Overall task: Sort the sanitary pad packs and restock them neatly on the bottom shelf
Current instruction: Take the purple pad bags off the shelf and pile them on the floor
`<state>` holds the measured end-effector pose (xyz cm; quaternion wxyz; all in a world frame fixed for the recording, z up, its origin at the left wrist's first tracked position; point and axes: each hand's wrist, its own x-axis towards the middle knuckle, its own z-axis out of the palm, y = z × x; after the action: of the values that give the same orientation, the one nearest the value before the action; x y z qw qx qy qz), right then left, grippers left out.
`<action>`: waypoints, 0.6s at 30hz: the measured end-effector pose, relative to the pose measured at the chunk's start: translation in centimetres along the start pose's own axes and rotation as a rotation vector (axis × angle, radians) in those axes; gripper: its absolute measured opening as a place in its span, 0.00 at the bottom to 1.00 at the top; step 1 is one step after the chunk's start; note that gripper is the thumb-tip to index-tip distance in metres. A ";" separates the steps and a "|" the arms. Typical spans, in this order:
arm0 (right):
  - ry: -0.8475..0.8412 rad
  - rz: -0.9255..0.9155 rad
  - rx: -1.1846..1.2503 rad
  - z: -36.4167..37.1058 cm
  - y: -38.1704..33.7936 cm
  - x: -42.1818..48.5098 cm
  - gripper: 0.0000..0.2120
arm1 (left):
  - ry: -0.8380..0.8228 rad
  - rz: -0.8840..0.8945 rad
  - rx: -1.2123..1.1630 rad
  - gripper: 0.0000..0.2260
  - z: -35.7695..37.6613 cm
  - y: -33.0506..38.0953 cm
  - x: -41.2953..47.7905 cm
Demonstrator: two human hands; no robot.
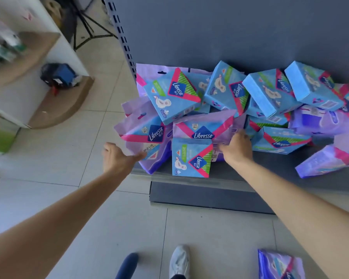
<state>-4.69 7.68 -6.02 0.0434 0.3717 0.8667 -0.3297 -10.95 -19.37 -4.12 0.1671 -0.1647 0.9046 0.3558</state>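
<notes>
Purple pad pack [203, 127] in right hand [238, 148] grip; left hand [117, 160] open, touching another.

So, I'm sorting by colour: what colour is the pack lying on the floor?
The pack is purple, best in head view.

I saw a jumbled pile of packs [226, 101] covering most of the bottom shelf [240, 174], right up to the back panel [230, 27]. Bare shelf showed only at the front, between an upright blue pack [191, 158] and a tilted purple pack [326, 160]. Floor tiles [69, 148] left of the slotted post [125, 43] lay open; a loose pack [278, 264] sat front right.
</notes>
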 end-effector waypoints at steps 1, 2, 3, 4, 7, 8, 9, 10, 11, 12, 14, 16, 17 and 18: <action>-0.003 0.014 0.042 0.5 0.4 0.6 0.30 | -0.071 0.030 -0.079 0.43 0.5 -0.4 0.7; -0.003 0.018 0.088 0.9 0.8 1.2 0.29 | -0.104 0.059 -0.137 0.45 1.3 -1.3 1.9; -0.001 0.019 0.128 1.1 1.1 1.7 0.28 | -0.124 0.076 -0.169 0.46 2.1 -2.4 3.3; 0.002 0.016 0.157 1.4 1.3 2.0 0.27 | -0.124 0.088 -0.188 0.44 2.7 -3.0 4.1; -0.009 -0.013 0.244 1.8 1.7 2.4 0.24 | -0.072 0.078 -0.277 0.32 2.5 -1.3 2.8; -0.018 -0.026 0.275 1.7 1.7 2.4 0.24 | -0.059 0.056 -0.293 0.28 2.5 -0.8 2.4; -0.028 -0.030 0.298 1.6 1.8 2.3 0.24 | -0.054 0.044 -0.299 0.26 2.5 -0.6 2.3; -0.037 -0.038 0.313 1.4 1.9 2.3 0.24 | -0.049 0.046 -0.298 0.25 2.5 -0.4 2.1; -0.042 -0.046 0.318 1.3 2.0 2.4 0.22 | -0.038 0.056 -0.288 0.24 2.5 -0.4 2.1; -0.039 -0.060 0.315 1.0 2.0 2.3 0.22 | -0.021 0.069 -0.270 0.23 2.4 -0.3 2.0; -0.004 -0.087 0.315 0.2 1.9 2.2 0.22 | 0.021 0.105 -0.236 0.22 1.9 0.0 1.7; 0.053 -0.111 0.327 -1.0 1.7 2.0 0.23 | 0.059 0.146 -0.214 0.22 1.3 0.0 1.4; 0.090 -0.121 0.311 -1.8 1.6 1.7 0.23 | 0.079 0.156 -0.196 0.22 0.9 0.0 1.1; 0.133 -0.132 0.276 -2.8 1.5 1.3 0.23 | 0.099 0.166 -0.175 0.22 0.3 0.3 0.8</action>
<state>-4.12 10.90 -5.06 -0.0874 0.3372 0.8368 -0.4223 -11.69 -19.12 -4.50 0.0772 -0.1207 0.8878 0.4374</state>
